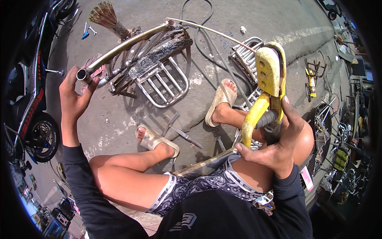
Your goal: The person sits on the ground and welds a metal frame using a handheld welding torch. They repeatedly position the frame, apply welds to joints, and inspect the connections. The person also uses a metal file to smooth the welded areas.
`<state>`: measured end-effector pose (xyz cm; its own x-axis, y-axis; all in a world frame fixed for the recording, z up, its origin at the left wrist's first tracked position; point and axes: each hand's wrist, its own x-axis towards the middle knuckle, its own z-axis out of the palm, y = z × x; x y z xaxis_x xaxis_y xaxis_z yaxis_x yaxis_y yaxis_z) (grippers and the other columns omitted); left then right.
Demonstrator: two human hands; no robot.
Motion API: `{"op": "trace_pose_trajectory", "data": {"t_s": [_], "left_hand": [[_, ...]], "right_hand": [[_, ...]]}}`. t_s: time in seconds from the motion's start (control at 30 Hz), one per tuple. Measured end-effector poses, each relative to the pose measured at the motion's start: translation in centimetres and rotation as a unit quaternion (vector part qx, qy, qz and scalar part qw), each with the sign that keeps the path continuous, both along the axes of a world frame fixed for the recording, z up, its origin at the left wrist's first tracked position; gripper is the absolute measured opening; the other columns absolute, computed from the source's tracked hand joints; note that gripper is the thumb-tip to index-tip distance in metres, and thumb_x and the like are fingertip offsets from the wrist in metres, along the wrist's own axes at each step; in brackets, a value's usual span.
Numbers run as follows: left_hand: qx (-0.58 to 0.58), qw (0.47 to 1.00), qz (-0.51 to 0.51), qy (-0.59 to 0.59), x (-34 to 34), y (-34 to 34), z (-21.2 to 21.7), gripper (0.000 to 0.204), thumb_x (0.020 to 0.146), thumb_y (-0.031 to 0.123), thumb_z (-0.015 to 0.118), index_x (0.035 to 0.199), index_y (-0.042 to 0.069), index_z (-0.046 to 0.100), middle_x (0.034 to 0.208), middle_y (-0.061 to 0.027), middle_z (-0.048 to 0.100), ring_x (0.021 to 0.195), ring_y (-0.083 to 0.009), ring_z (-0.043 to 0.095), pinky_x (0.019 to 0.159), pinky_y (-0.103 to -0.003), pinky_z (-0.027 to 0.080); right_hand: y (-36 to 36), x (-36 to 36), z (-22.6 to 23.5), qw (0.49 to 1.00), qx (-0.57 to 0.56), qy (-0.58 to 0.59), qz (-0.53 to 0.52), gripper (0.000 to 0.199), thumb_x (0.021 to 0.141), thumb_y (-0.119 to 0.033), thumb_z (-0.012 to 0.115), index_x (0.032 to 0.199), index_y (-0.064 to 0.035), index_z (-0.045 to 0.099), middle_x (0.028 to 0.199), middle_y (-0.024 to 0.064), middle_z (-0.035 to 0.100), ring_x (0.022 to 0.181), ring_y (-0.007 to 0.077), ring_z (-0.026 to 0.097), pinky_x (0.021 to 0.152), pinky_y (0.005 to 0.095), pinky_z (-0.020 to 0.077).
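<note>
- Tube frame (127,44): ahead and to the left, lying across or just over a rough, crusted bar (147,59); contact between them is hard to tell.
- Left hand (79,93): bare fingers clamped round the frame's near open end.
- Right hand (278,153): bare fingers closed on the handle of a yellow electrode holder (267,67), whose jaws grip a thin rod (238,43). The rod's tip is at or very near the frame's far end; touching or apart, I cannot tell.
- Risk: the frame could roll or swing, as the only hand on it grips one extreme end.
- Risk: the long rod magnifies any wrist tremor, so its tip could wander or stick.
- Risk: if the rod is live, heat running along the metal could reach the ungloved left fingers, and sparks could burn bare legs or toes in the open sandals (223,95).
- Risk: the looped cable (212,10) could snag on nearby metal and tug the holder.
- Count, in use: one frame, one holder, one gripped rod.
- Count, on the ground: one hammer (185,136) between the feet, two sandals, two small hand tools (92,30) at upper left, two slatted racks (165,106) clearly visible.
- Count, uncertain: one bundle of spare rods (106,16), too dense to number; parts at far right overlap too much.
</note>
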<state>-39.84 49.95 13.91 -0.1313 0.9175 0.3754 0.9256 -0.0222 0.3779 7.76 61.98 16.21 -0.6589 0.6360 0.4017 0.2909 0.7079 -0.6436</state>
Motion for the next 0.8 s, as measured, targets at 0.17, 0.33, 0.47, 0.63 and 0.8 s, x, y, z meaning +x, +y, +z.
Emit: {"op": "trace_pose_trajectory", "data": {"t_s": [0.17,0.33,0.47,0.63,0.8], "left_hand": [[-0.001,1.000,-0.002,-0.001,0.0,0.0,0.0,0.031,0.088,0.014,0.083,0.086,-0.001,0.057,0.076,-0.0067,0.054,0.072,-0.0164,0.053,0.070,-0.030,0.043],[-0.001,1.000,-0.003,-0.004,-0.2,-0.2,-0.1,0.031,0.089,0.014,0.083,0.086,-0.001,0.057,0.077,-0.0067,0.054,0.072,-0.0167,0.053,0.070,-0.030,0.043],[-0.026,1.000,0.008,-0.001,-0.7,-0.4,-0.1,0.031,0.085,0.015,0.084,0.099,-0.004,0.064,0.082,-0.0109,0.057,0.075,-0.0227,0.058,0.075,-0.032,0.048],[-0.024,1.000,0.005,0.000,-0.9,-0.5,-0.2,0.031,0.085,0.015,0.084,0.098,-0.003,0.063,0.082,-0.0106,0.056,0.075,-0.0223,0.056,0.074,-0.031,0.047],[-0.023,1.000,0.006,-0.001,-1.0,-0.5,-0.4,0.031,0.085,0.015,0.084,0.098,-0.003,0.063,0.082,-0.0105,0.055,0.074,-0.0221,0.055,0.074,-0.031,0.047]], "right_hand": [[-0.1,-0.1,0.1,1.000,-0.004,-0.013,-0.005,0.122,0.058,-0.020,0.103,0.155,-0.0034,0.032,0.135,0.0222,0.060,0.110,0.0263,0.072,0.083,0.0337,0.0658],[-0.1,-0.3,0.2,1.000,-0.016,-0.007,0.000,0.120,0.059,-0.018,0.103,0.155,-0.0039,0.032,0.134,0.0222,0.061,0.111,0.0263,0.072,0.086,0.0344,0.0657],[-0.1,-0.4,0.1,1.000,-0.018,-0.009,0.000,0.120,0.059,-0.019,0.103,0.155,-0.0034,0.032,0.134,0.0227,0.061,0.112,0.0264,0.072,0.086,0.0349,0.0656],[-0.2,-0.2,-0.2,1.000,-0.029,-0.003,0.001,0.120,0.059,-0.019,0.103,0.154,-0.0027,0.032,0.133,0.0226,0.061,0.111,0.0268,0.073,0.087,0.0351,0.0654],[-0.3,0.2,-0.9,1.000,-0.021,0.017,-0.016,0.122,0.059,-0.020,0.103,0.155,-0.0021,0.031,0.132,0.0207,0.060,0.109,0.0262,0.072,0.084,0.0337,0.0652]]}}
